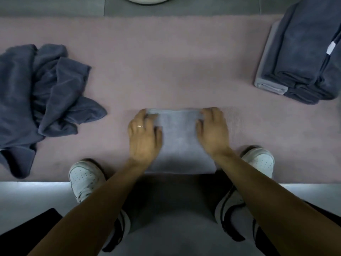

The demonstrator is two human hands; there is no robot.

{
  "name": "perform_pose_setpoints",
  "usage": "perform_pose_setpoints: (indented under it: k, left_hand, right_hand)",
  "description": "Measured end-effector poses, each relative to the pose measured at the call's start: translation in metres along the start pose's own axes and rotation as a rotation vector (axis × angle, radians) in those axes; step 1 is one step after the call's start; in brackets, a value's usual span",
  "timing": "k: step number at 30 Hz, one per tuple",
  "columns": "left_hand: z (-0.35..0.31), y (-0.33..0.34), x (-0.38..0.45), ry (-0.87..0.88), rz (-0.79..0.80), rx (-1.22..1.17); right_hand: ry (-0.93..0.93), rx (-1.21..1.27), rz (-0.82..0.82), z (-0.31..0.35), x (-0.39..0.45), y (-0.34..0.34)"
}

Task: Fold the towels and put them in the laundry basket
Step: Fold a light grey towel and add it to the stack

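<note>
Spreading across the whole middle of the scene, a pink rug (166,61), with grey floor (184,10) beyond its far edge and a paler strip of floor (27,196) at its near edge. Heaped at left on the rug, a crumpled pile of dark blue towels (42,100), unfolded and loose. Stacked at far right on the rug, folded dark blue towels (304,52), with one folded light grey towel (267,78) at the stack's left side, touching it. Lying flat at near centre of the rug, a folded light grey towel in work (179,141), its far edge doubled over. Resting on that towel's left side, left hand (144,137), fingers bent at the far corner and pinching the folded edge, a ring on one finger. Resting on the right side, right hand (214,132), fingers likewise bent over the far corner and gripping the edge. Standing at the rug's near edge on either side of the towel, two white shoes (84,178). Showing at the far top edge, part of a white rounded object (147,0), too cropped to identify.
</note>
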State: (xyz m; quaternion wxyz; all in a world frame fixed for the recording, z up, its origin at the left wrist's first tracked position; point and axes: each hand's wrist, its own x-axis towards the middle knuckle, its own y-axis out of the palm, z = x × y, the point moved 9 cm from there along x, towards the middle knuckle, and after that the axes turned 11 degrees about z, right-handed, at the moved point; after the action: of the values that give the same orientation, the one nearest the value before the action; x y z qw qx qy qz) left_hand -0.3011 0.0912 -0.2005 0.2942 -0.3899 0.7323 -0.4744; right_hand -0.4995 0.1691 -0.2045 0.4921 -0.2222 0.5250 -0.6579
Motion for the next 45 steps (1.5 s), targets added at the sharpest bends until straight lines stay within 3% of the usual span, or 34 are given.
perform_pose_setpoints:
  k: [2,4,7,11,14,16,20,27,30,34,37,45]
  left_hand:
    - [-0.042,0.03,-0.025,0.254,0.134,0.221]
    - [-0.054,0.058,-0.046,0.341,0.279,0.306]
    - [-0.026,0.067,-0.052,0.279,0.394,0.3]
    - [0.018,0.055,-0.039,0.13,0.43,0.313]
    - [0.02,0.05,-0.028,0.118,0.433,0.358]
    - [0.012,0.051,-0.022,0.144,0.419,0.362]
    - [-0.006,0.05,-0.003,0.243,0.349,0.318]
    - [0.01,0.043,0.003,-0.002,0.312,0.291]
    - [-0.008,0.039,-0.031,0.189,0.287,0.306]
    - [-0.024,0.061,-0.095,0.562,0.495,0.388]
    - [-0.008,0.061,-0.105,0.521,0.551,0.465]
    - [-0.004,0.043,-0.099,0.388,0.634,0.512]
  right_hand:
    - [-0.254,-0.089,0.105,0.033,-0.023,0.031]
    - [-0.393,-0.198,0.24,0.039,-0.047,0.064]
    - [-0.308,-0.226,0.281,0.015,-0.049,0.071]
    - [-0.136,-0.289,0.324,-0.006,-0.028,0.06]
    - [-0.064,-0.325,0.373,-0.009,-0.019,0.056]
    - [-0.108,-0.344,0.373,0.002,-0.02,0.058]
    - [-0.401,-0.355,0.348,0.029,-0.025,0.071]
    - [-0.196,-0.324,0.344,0.008,-0.019,0.06]
    - [-0.255,-0.28,0.319,0.017,-0.043,0.06]
    - [-0.483,-0.261,0.325,0.028,-0.097,0.067]
    - [-0.461,-0.276,0.322,0.027,-0.119,0.064]
    - [-0.3,-0.454,0.527,0.011,-0.118,0.068]
